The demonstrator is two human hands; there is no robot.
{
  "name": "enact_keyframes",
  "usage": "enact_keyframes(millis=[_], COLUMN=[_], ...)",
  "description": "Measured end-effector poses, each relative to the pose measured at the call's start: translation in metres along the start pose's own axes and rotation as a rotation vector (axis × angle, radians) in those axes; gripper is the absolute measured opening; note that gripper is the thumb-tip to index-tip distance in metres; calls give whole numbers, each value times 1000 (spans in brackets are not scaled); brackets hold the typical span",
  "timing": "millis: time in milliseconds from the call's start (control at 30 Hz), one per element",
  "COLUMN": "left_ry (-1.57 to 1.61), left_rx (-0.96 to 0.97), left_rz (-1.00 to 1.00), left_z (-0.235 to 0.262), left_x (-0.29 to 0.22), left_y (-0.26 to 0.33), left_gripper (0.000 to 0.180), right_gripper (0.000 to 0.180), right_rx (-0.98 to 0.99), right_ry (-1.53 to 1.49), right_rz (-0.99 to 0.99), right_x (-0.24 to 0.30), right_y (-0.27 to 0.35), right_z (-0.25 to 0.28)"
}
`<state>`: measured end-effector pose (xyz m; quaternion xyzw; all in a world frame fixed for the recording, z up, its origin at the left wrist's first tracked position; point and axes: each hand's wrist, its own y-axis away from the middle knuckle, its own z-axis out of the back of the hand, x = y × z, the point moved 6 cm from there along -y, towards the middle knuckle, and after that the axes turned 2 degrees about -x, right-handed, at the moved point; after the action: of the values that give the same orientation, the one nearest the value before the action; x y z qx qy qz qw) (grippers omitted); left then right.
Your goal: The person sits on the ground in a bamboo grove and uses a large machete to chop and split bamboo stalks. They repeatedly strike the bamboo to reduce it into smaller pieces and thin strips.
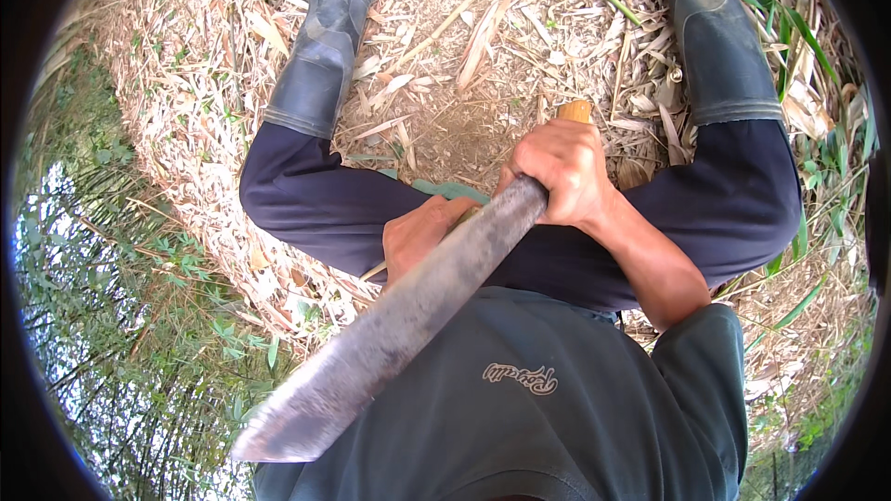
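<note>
- One machete (399, 334) is in the right hand (561, 172), fingers clenched around its grip; a tan handle end (576, 111) pokes out beyond the knuckles.
- From that fist the blade slants back toward the body, crossing over the left hand (418, 234) and ending well past it.
- That left hand looks curled beside a slim tan piece (373, 271), but the blade covers its fingers, so I cannot tell whether it grasps this.
- Likely stiff and fairly heavy, probably tip-heavy given the long blade; the handle is the place to hold, as bare metal could slip or cut.
- Which long edge is sharp cannot be told; treat both as risky, with the shirt (520, 408) behind the hands and trousers (320, 204) beneath.
- More room lies ahead of the hands, over leaf litter (455, 134) between the left boot (325, 65) and right boot (724, 56).
</note>
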<state>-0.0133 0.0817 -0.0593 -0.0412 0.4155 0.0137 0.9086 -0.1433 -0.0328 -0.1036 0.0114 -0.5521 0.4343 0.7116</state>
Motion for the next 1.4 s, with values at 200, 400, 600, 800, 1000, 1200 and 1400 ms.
enact_keyframes(millis=[200, 400, 600, 800, 1000, 1200, 1400], left_ry=[135, 122, 148, 135, 0, 48, 129], left_rx=[-125, -107, -133, -154, -48, -30, -112], left_rz=[40, 33, 52, 75, 114, -31, 206], left_z=[-6, -4, -7, -9, -3, -2, -3], left_x=[8, 4, 4, 7, 5, -23, 7], left_y=[2, -3, -5, -1, 0, 9, 12], left_gripper=[18, 18, 20, 24, 28, 10, 29], right_gripper=[21, 22, 22, 22, 19, 16, 16], right_rx=[29, 34, 9, 9, 20, 41, -38], right_ry=[18, 51, 52, 94, 35, 210, 175], right_rz=[33, 28, 14, 4, -22, -160, -260], right_x=[4, 0, 0, 3, 0, -32, -44], right_y=[3, 5, 2, -1, 2, 12, 11], right_z=[-7, -5, -3, -1, -4, -2, 11])
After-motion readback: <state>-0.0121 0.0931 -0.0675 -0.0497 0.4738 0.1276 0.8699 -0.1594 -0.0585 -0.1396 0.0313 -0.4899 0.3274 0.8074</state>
